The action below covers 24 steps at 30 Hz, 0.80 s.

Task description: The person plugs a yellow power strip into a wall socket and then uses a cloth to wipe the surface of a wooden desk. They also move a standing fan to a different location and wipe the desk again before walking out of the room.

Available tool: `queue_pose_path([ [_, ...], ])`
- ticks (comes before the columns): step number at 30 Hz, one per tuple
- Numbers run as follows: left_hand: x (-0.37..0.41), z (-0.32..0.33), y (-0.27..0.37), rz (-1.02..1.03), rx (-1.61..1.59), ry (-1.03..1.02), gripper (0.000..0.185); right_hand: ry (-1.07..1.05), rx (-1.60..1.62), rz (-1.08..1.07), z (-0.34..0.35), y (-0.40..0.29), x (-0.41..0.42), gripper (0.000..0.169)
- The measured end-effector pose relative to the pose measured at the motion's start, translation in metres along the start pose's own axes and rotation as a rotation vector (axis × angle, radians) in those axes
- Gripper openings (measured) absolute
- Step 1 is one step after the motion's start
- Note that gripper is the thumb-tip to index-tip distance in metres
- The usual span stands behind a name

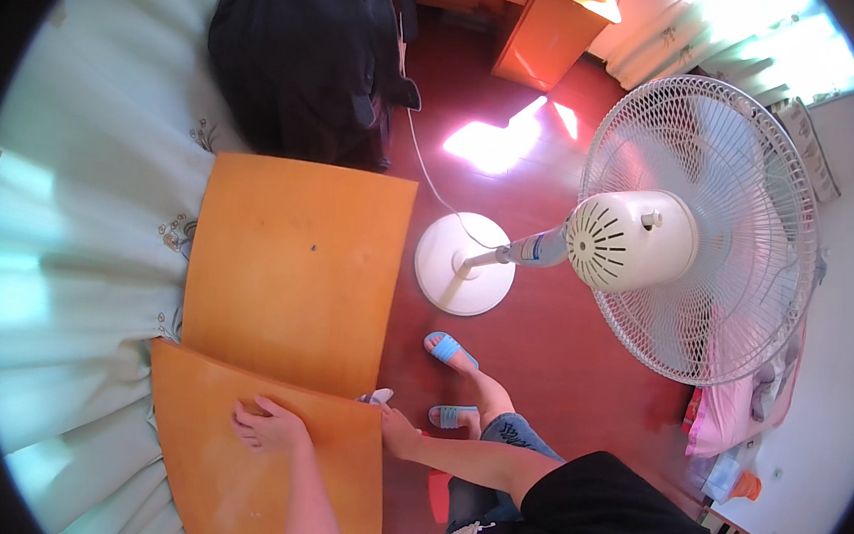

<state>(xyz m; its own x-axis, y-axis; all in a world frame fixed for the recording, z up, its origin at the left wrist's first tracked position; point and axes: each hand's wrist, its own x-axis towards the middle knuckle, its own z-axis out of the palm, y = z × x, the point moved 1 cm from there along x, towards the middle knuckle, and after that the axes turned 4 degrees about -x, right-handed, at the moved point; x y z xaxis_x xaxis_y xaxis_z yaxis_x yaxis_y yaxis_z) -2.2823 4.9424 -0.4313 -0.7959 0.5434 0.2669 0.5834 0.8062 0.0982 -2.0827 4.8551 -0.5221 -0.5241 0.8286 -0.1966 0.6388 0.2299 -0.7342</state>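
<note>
My left hand (264,426) rests on an orange-brown wooden panel (328,477), its fingers bent and spread. A dark patch shows under the fingers, and I cannot tell what it is. At the panel's right corner is my right hand (400,432), its fingertips against the edge. Just beyond them a small pale grey cloth (376,396) sticks out, partly hidden by the edge. Whether the right hand grips the cloth or the panel is unclear. A second wooden top (290,279) adjoins the panel on its far side, with a small dark spot on it.
A white pedestal fan (632,238) stands on its round base (462,292), its cord (418,146) trailing across the red-brown floor. Pale curtains (98,241) hang along the left. Black fabric (301,54) is heaped beyond the wooden top. A bed with pink bedding (723,418) lies at right.
</note>
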Motion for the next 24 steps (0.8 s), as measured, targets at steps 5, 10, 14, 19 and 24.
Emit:
queue_pose_path([
  [5,0.0,0.001,0.001,-0.023,-0.01,0.009,0.047,-0.243,0.214,0.267,-0.033,-0.009,-0.011,0.026],
  [10,-0.003,-0.004,0.002,-0.039,0.016,-0.016,0.047,0.326,0.347,0.565,-0.112,0.039,-0.047,0.033],
  [14,-0.002,-0.004,0.003,-0.047,0.023,0.017,0.046,0.483,0.543,0.898,-0.227,0.102,-0.056,0.045],
  [19,0.001,-0.009,0.002,-0.084,0.049,0.003,0.045,0.874,0.371,0.921,-0.345,0.117,-0.035,0.039],
  [24,0.0,-0.02,0.02,-0.043,0.065,0.009,0.045,0.901,1.178,0.46,-0.324,0.206,-0.034,0.04],
])
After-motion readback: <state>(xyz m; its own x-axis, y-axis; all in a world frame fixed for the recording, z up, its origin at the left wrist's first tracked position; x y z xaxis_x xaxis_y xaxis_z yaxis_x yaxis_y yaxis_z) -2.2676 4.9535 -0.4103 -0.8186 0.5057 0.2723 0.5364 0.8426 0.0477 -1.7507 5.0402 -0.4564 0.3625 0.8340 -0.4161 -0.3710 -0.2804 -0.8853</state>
